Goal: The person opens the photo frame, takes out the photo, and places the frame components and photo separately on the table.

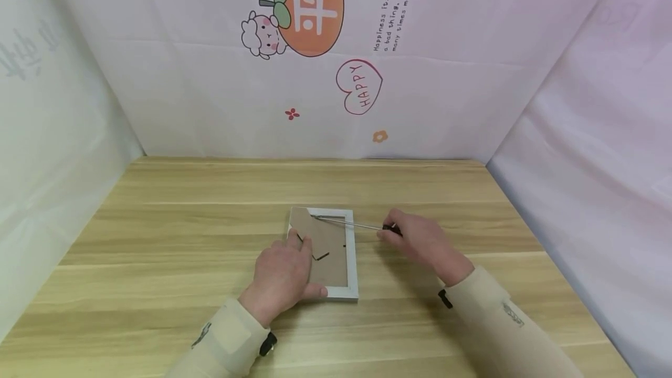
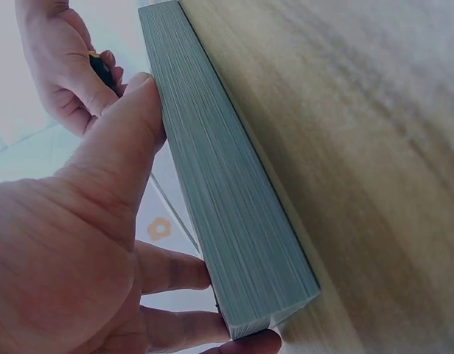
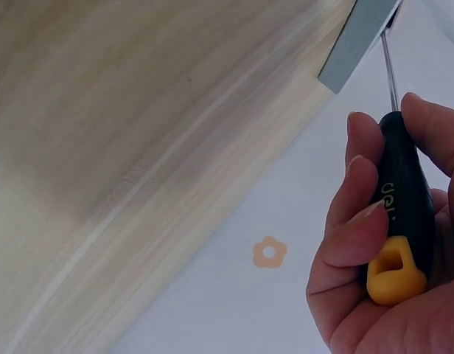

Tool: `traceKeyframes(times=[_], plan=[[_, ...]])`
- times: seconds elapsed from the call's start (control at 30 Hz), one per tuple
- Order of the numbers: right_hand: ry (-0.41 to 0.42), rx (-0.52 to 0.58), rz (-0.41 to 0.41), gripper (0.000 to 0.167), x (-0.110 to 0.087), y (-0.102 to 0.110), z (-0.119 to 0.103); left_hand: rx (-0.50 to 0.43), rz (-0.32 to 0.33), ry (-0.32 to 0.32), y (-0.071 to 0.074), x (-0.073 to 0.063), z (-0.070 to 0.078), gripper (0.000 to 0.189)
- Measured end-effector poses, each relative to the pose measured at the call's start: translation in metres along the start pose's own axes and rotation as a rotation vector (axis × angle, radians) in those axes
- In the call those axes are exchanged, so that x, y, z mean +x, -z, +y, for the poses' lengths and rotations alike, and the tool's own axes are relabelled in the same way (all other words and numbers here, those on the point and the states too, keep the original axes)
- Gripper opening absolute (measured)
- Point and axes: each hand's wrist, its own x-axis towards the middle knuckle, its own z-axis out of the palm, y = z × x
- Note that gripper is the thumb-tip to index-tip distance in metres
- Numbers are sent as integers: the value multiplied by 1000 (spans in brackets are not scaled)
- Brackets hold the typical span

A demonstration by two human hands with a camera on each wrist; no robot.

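A white-edged picture frame [image 1: 352,255] lies on the table with its brown backing board [image 1: 331,270] facing up. Small black strips show on the board. My left hand [image 1: 283,273] holds the frame at its near left part, thumb on the near edge and fingers over the left side; in the left wrist view a fingertip curls round the frame's corner. My right hand [image 1: 420,241] grips a screwdriver [image 3: 405,184] with a dark green handle and yellow end. Its thin metal shaft reaches left over the frame, the tip at the dark line along the board's far edge.
The wood-grain table [image 1: 199,214] runs back to a white printed cloth [image 1: 210,104]. White cloth walls stand at the left [image 1: 47,104] and right [image 1: 593,150]. Both forearms, in light sleeves, come in from the near side.
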Motion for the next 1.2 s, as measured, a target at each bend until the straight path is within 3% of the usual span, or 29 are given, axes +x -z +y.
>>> traceKeyframes(times=[0.4,0.9,1.2], plan=[[13,-15,68,17,-15,5,8,-11,-4,-2,0,0,0,108],[68,-88,107,18,-7,4,4,-49,7,-19,0,0,0,107],[86,-98,86,18,-4,-3,10,-57,4,-18,2,0,1,107]])
